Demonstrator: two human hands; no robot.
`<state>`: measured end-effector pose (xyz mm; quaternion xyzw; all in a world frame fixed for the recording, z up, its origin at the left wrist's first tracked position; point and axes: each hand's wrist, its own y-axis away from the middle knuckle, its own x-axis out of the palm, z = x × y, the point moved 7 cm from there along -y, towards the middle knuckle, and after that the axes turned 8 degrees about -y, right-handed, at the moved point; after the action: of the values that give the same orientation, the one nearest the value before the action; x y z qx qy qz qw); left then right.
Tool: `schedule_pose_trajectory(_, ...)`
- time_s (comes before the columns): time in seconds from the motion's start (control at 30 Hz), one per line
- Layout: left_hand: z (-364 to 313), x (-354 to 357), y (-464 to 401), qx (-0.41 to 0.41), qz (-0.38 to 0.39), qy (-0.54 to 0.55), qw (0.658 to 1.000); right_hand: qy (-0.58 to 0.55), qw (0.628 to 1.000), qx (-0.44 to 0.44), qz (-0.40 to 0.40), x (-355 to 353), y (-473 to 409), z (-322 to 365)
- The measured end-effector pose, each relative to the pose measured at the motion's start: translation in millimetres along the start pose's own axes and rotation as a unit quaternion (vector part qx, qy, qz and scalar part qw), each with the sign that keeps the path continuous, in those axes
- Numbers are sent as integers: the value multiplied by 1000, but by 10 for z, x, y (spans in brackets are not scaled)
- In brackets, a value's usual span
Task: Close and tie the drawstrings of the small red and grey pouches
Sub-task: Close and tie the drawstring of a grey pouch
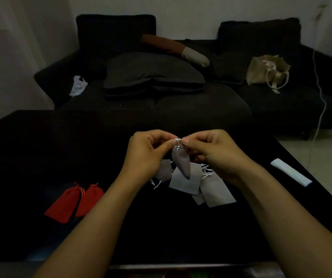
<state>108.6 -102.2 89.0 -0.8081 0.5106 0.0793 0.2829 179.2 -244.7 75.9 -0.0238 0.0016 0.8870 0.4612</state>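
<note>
Grey pouch point(181, 164) hangs above the bench point(40, 157) so both hands' fingers point(166, 146) can pinch its white strings point(177, 140) for tying.

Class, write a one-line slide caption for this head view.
Both hands, left hand and right hand, pinch the white drawstring of a grey pouch above the black table.

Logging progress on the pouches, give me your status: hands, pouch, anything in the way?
Left hand and right hand both pinching white drawstring. Grey pouch hangs cinched above the table. Nothing in the way.
</note>
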Motion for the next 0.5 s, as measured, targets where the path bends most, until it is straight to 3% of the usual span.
schedule_pose_trajectory(0.27,-9,-17,10,2,-14,-14,1000,-71,996,46,-26,101,-4,-106)
schedule_pose_trajectory(0.5,130,38,-1,-114,77,155,978,-119,991,58,26,139,8,-105)
